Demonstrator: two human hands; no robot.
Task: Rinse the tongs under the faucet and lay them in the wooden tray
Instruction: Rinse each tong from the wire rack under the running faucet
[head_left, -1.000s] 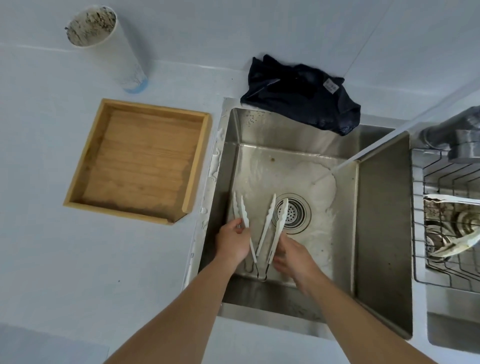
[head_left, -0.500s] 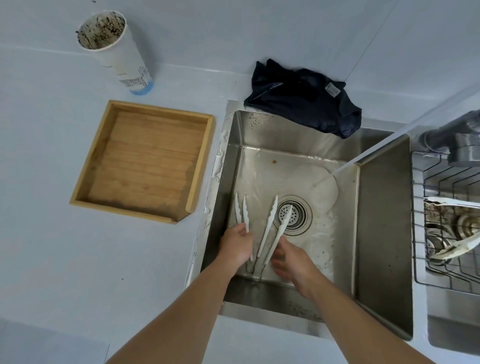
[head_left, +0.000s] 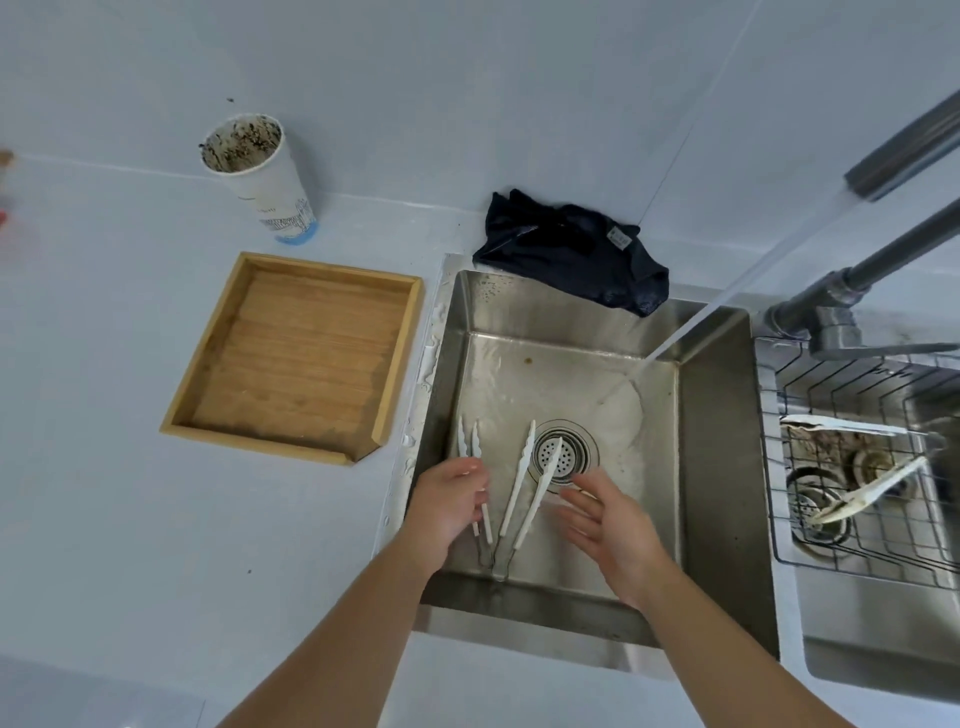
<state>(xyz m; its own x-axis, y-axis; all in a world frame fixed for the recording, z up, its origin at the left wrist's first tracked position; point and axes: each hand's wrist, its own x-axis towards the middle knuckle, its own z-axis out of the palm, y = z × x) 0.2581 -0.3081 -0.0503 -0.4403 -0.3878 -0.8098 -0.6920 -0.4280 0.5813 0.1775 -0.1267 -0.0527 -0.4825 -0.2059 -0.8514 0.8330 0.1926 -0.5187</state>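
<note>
two pairs of white tongs lie on the floor of the steel sink (head_left: 717, 467), tips pointing toward the far wall. the left tongs (head_left: 475, 452) lie near the sink's left wall, and the left hand (head_left: 451, 506) is curled around their handle end, fingers closed on them. the right tongs (head_left: 530, 486) lie spread in a narrow v, one tip over the drain (head_left: 569, 453), untouched. the right hand (head_left: 610, 530) hovers just beside them, open, fingers spread and holding nothing. a stream of water (head_left: 727, 296) runs from the faucet (head_left: 904, 150) at the far right corner and splashes on the sink floor beyond the drain, apart from both tongs. the wooden tray (head_left: 208, 358) sits on the desk just left of the sink.
</note>
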